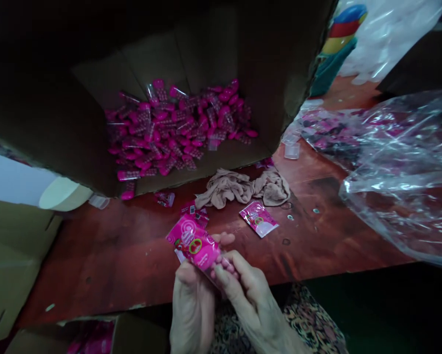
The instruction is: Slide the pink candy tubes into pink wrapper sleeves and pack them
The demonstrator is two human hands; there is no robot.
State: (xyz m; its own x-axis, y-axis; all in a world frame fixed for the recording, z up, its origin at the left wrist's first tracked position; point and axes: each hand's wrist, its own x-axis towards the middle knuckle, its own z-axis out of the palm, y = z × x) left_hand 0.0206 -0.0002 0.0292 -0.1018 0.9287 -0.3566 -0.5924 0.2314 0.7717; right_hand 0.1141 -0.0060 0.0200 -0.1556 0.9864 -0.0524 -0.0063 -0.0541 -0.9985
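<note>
A pink printed packet (194,242) is held over the front edge of the red-brown table. My left hand (195,300) cups it from below and behind, with fingertips showing past its right side. My right hand (245,290) pinches the packet's lower right end, where small pink balls show at the fingertips. Another pink packet (258,219) lies flat on the table to the right. Behind the held packet, more pink wrappers (195,211) lie near a crumpled beige cloth (228,188).
A large cardboard box (261,98) on its side holds many pink-capped clear tubes (169,130). Clear plastic bags (409,182) spread at the right. A white bowl (64,194) stands at left. An open box (132,334) with pink packets is below the table edge.
</note>
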